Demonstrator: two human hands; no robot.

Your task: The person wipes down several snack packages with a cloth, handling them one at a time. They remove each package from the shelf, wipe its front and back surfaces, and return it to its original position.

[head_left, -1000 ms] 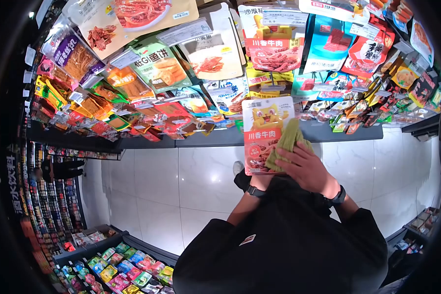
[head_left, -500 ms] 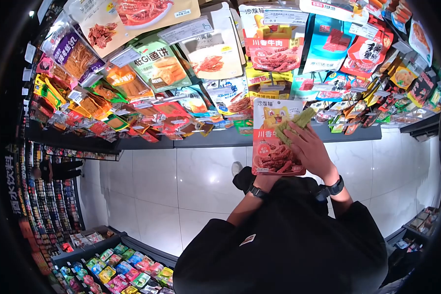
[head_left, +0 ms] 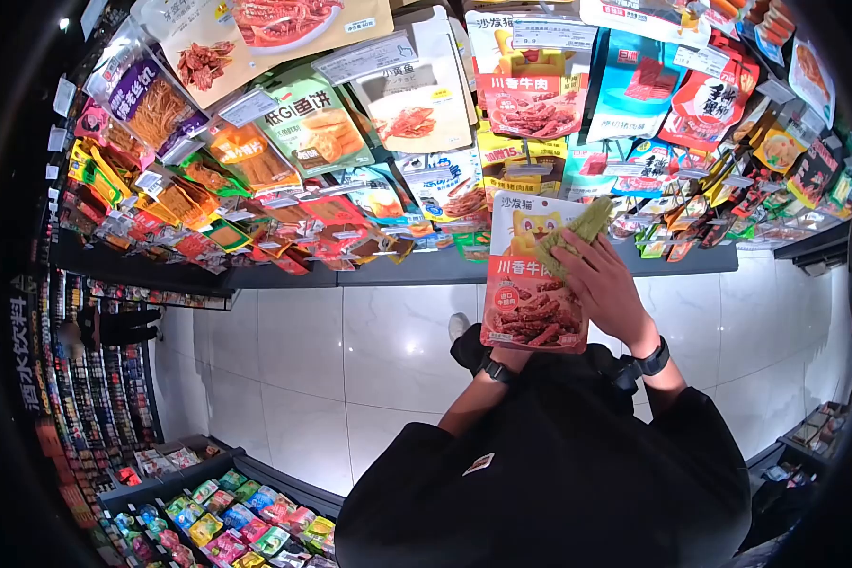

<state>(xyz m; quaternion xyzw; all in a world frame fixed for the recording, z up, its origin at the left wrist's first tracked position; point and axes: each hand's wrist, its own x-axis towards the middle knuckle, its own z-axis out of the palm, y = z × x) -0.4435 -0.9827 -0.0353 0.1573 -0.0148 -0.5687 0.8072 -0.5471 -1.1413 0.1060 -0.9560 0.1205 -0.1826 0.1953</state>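
Fingers of the right hand point(head_left: 608, 292) are spreading a little apart, pushing a green cloth point(head_left: 585, 227) on the snack bag point(head_left: 537, 308). The left hand point(head_left: 512, 359) is holding the bag's bottom from behind; its fingers are hiding, so I cannot tell their shape. The bag is facing up near the hanging snacks point(head_left: 530, 95).

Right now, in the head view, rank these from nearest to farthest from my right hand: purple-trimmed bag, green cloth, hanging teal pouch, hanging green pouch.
From the right hand:
1. Green cloth, under its fingers.
2. Teal pouch, ahead.
3. Green pouch, ahead and left.
4. Purple-trimmed bag, farther left.
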